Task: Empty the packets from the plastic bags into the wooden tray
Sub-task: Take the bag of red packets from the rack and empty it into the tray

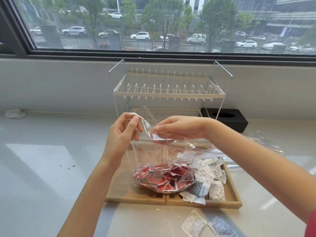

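A clear plastic bag hangs upright over the wooden tray, its bottom full of red packets. My left hand pinches the bag's top left corner. My right hand pinches the upper edge just to the right, fingers touching a white-and-red strip at the mouth. The tray's right half holds a heap of white packets. The bag's bottom rests on or just above the tray; I cannot tell which.
Two white packets lie on the counter in front of the tray. An empty clear bag lies right of the tray. A white dish rack and a black box stand behind. A crumpled tissue is far left.
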Tool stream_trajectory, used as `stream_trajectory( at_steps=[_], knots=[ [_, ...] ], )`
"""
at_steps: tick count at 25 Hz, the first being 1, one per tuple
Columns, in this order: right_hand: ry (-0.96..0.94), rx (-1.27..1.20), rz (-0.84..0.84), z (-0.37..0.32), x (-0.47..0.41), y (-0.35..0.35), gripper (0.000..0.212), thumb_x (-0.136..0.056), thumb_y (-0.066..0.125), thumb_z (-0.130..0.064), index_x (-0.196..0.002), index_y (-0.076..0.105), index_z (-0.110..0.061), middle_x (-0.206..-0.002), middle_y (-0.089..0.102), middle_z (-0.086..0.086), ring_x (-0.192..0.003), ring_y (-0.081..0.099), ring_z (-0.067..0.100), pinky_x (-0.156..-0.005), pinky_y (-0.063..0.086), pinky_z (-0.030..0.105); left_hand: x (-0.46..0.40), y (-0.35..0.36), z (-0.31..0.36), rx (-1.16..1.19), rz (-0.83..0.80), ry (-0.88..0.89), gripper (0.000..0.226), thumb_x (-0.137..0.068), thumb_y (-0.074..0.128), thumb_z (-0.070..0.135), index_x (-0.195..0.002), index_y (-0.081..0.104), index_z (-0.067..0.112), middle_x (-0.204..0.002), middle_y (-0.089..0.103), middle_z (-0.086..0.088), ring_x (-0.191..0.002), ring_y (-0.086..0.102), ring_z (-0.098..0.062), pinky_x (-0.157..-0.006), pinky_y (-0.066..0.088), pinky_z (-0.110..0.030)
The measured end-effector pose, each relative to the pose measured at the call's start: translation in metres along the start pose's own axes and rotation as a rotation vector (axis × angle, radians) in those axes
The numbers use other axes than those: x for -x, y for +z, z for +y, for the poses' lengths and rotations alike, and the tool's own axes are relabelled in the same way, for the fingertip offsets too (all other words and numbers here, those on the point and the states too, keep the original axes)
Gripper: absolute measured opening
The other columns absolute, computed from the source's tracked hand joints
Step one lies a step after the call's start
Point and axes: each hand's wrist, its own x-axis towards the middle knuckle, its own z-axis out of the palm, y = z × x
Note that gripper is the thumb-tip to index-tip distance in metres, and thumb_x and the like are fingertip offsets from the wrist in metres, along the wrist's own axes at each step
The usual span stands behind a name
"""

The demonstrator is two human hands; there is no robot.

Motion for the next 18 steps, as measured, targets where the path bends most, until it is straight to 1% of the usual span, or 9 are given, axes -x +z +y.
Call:
stream_trajectory(
  at_steps=[4,8,10,11,13,15,16,17,18],
  knots=[
    [-0.049,-0.036,0.101,-0.009,0.011,-0.004,0.03,-0.095,0.042,-0.02,-0.079,0.067,-0.022,-0.056,0.059,-0.014,-0.061,0.052,0.004,-0.068,0.044,0.018,0.001,0.001,-0.001,-0.022,0.026,-0.001,0.015,-0.091,0.047,0.016,-0.078,0.054,0.016,-0.047,0.047,0.013,-0.045,0.038,-0.002,-0.046,0.035,-0.011],
    [-0.107,0.201,0.295,-0.033,0.027,-0.015,0.026,-0.094,0.044,-0.024,-0.095,0.068,-0.014,-0.073,0.066,-0.002,-0.065,0.061,0.003,-0.068,0.049,0.019,0.001,0.001,-0.002,-0.054,-0.003,0.002,0.012,-0.09,0.049,0.019,-0.08,0.055,0.017,-0.047,0.045,0.011,-0.045,0.036,-0.004,-0.046,0.034,-0.011],
    [-0.139,0.263,0.327,-0.035,0.026,-0.016,0.029,-0.094,0.043,-0.027,-0.102,0.066,-0.012,-0.082,0.068,0.008,-0.073,0.067,0.007,-0.077,0.052,0.027,0.0,0.001,-0.002,-0.049,0.011,0.011,0.013,-0.091,0.048,0.018,-0.08,0.055,0.018,-0.048,0.046,0.011,-0.045,0.037,-0.004,-0.046,0.034,-0.012],
    [-0.14,0.267,0.321,-0.029,0.025,-0.016,0.029,-0.093,0.044,-0.031,-0.104,0.065,-0.015,-0.092,0.068,0.015,-0.086,0.069,0.016,-0.087,0.051,0.035,0.0,0.001,-0.001,-0.04,0.025,0.016,0.014,-0.091,0.047,0.017,-0.08,0.055,0.017,-0.048,0.047,0.011,-0.045,0.038,-0.004,-0.046,0.035,-0.011],
    [-0.098,0.287,0.3,-0.017,0.024,-0.015,0.026,-0.09,0.046,-0.041,-0.103,0.064,-0.028,-0.109,0.067,0.013,-0.103,0.063,0.028,-0.099,0.046,0.042,0.0,0.001,0.0,-0.028,0.048,0.02,0.015,-0.092,0.045,0.015,-0.081,0.055,0.017,-0.049,0.049,0.01,-0.045,0.039,-0.004,-0.045,0.035,-0.011],
    [-0.046,0.255,0.239,-0.007,0.03,-0.017,0.025,-0.092,0.043,-0.039,-0.084,0.066,-0.034,-0.092,0.07,-0.002,-0.095,0.063,0.018,-0.099,0.046,0.038,0.0,0.0,0.002,-0.018,0.065,0.017,0.015,-0.092,0.045,0.015,-0.08,0.054,0.017,-0.049,0.05,0.011,-0.044,0.039,-0.003,-0.045,0.035,-0.011],
    [-0.019,0.222,0.2,-0.004,0.033,-0.018,0.032,-0.093,0.042,-0.036,-0.071,0.064,-0.03,-0.082,0.068,0.002,-0.09,0.063,0.014,-0.097,0.047,0.037,0.001,0.0,0.002,-0.013,0.073,0.014,0.016,-0.092,0.045,0.014,-0.079,0.054,0.018,-0.049,0.05,0.011,-0.044,0.04,-0.003,-0.045,0.035,-0.01],
    [-0.001,0.195,0.176,0.0,0.036,-0.019,0.035,-0.094,0.042,-0.033,-0.064,0.06,-0.025,-0.077,0.061,0.012,-0.084,0.063,0.011,-0.094,0.047,0.038,0.001,0.0,0.003,-0.01,0.081,0.014,0.018,-0.092,0.044,0.014,-0.078,0.054,0.019,-0.049,0.051,0.012,-0.044,0.04,-0.002,-0.045,0.036,-0.01],
    [0.008,0.182,0.182,0.002,0.039,-0.019,0.035,-0.094,0.043,-0.03,-0.063,0.058,-0.021,-0.073,0.054,0.015,-0.077,0.061,0.01,-0.089,0.05,0.036,0.001,-0.001,0.003,-0.009,0.088,0.014,0.019,-0.092,0.044,0.014,-0.078,0.054,0.02,-0.049,0.051,0.012,-0.044,0.04,-0.002,-0.045,0.036,-0.01]
  ],
)
